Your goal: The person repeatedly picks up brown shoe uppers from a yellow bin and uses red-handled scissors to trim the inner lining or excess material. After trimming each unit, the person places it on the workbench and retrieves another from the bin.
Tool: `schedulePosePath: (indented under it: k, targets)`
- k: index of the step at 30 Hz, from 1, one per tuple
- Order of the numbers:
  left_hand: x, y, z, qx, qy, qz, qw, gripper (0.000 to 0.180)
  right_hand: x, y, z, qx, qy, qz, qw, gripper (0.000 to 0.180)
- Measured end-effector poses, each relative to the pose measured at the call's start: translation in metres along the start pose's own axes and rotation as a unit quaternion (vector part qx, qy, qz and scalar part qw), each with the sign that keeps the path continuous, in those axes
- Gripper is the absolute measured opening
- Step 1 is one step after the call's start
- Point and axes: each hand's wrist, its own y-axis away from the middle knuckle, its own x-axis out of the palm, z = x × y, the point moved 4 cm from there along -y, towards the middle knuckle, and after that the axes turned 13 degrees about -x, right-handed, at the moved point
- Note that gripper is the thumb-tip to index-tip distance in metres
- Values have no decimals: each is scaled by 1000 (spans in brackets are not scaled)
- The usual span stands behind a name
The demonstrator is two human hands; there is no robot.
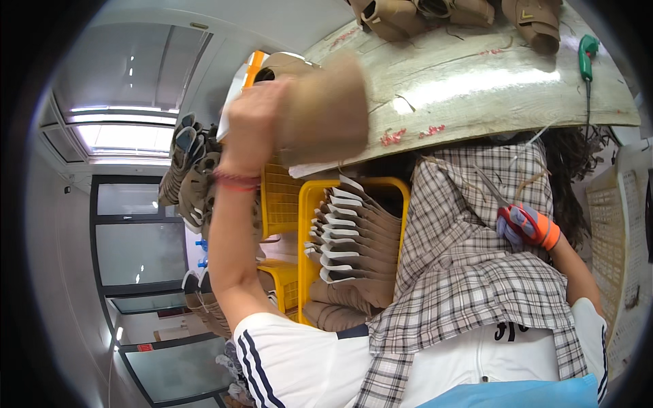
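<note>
My left hand (255, 115), raised at the left end of the work table (469, 102), is closed on a tan shoe upper (326, 112). Motion smears the upper, so its details are lost. Over my lap, my gloved right hand (529, 228) grips a pair of scissors (491, 185) by the red handles, blades pointing up and to the left across my plaid apron (462, 251). Below the left hand stands a yellow basket (406, 211), where several more tan uppers with pale linings (357, 238) are stacked in a row.
Several tan uppers (537, 24) lie along the table's far side. A green corded hand tool (585, 58) rests at its right end, cord hanging over the edge. More yellow crates (280, 204) and stacked uppers (194, 177) stand at the left. Dark strands (570, 177) hang beside my right arm.
</note>
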Motion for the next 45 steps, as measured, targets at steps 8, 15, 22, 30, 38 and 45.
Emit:
schedulePosePath:
  k: [8,15,22,30,38,45]
  targets:
    - [-72,29,154,-134,-294,60,945,34,0,-6,-6,-60,-64,-31,996,62]
    - [-19,94,170,-183,-238,31,953,33,-26,-114,96,166,439,41,882,48]
    - [118,186,146,-266,-233,157,922,6,24,-364,230,-143,777,10,613,63]
    - [188,195,124,-293,91,52,951,16,77,-520,251,103,873,84,469,63]
    - [207,194,126,-390,90,81,913,22,115,-547,266,130,855,194,463,61]
    - [215,198,128,-367,97,26,925,13,128,-559,273,102,869,202,441,67]
